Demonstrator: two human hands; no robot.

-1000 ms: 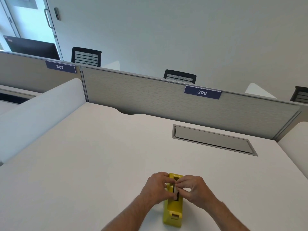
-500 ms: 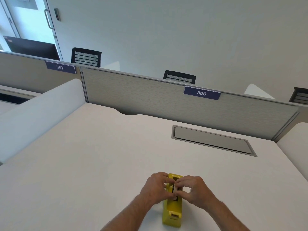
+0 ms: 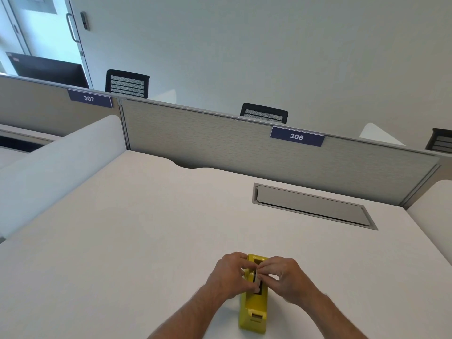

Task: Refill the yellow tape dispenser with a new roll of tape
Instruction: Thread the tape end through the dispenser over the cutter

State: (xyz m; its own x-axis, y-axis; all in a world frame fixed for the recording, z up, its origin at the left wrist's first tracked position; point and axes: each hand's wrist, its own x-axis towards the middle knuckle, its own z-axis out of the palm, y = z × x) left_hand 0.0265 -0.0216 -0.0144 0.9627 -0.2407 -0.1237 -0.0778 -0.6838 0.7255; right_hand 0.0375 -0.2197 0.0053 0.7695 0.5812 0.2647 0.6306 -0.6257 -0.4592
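Observation:
The yellow tape dispenser (image 3: 254, 307) stands on the white desk (image 3: 146, 228) near its front edge, cutter end toward me. A pale roll of tape (image 3: 256, 277) sits in the dispenser's top slot, mostly hidden by fingers. My left hand (image 3: 230, 275) pinches the roll from the left side. My right hand (image 3: 286, 277) pinches it from the right, fingers curled over the slot. Both hands meet above the dispenser's middle.
A grey recessed cable hatch (image 3: 310, 206) lies in the desk at the back right. A fabric partition (image 3: 220, 143) with label 306 (image 3: 296, 136) closes the far edge. White side panels flank the desk left (image 3: 56, 162) and right (image 3: 433, 204).

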